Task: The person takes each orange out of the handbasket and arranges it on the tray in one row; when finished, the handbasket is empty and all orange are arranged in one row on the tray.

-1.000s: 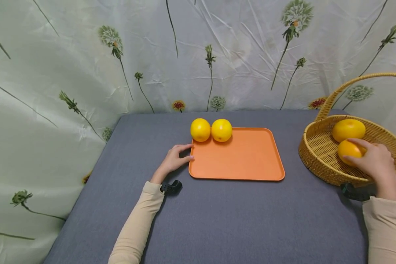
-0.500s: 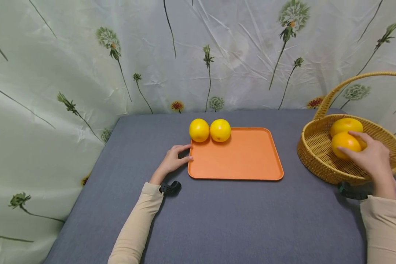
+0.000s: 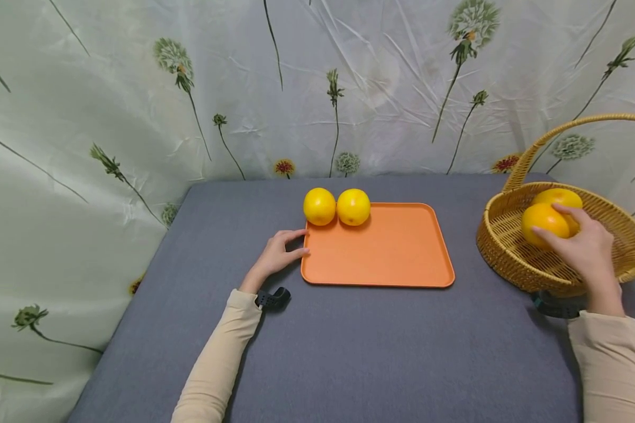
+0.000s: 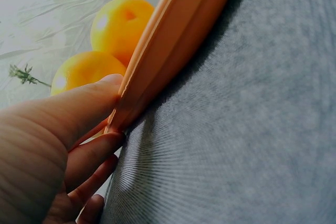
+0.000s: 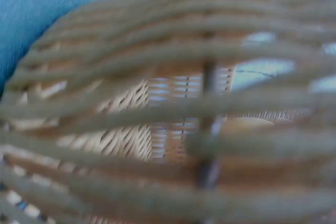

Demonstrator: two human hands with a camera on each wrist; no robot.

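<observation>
While the right hand (image 3: 582, 249) curls its grip around an orange (image 3: 544, 223) and holds it above the wicker basket (image 3: 508, 258), a second orange (image 3: 561, 197) lies behind it inside the rim. The left hand (image 3: 277, 255) rests on the grey table (image 3: 349, 352), thumb and fingers loosely extended against the near-left edge of the orange tray (image 3: 391, 252), apparently steadying it. Two yellow fruits (image 3: 336, 207) sit touching each other in the tray's far-left corner, leaving most of its floor bare. The right wrist view shows only blurred basket weave.
</observation>
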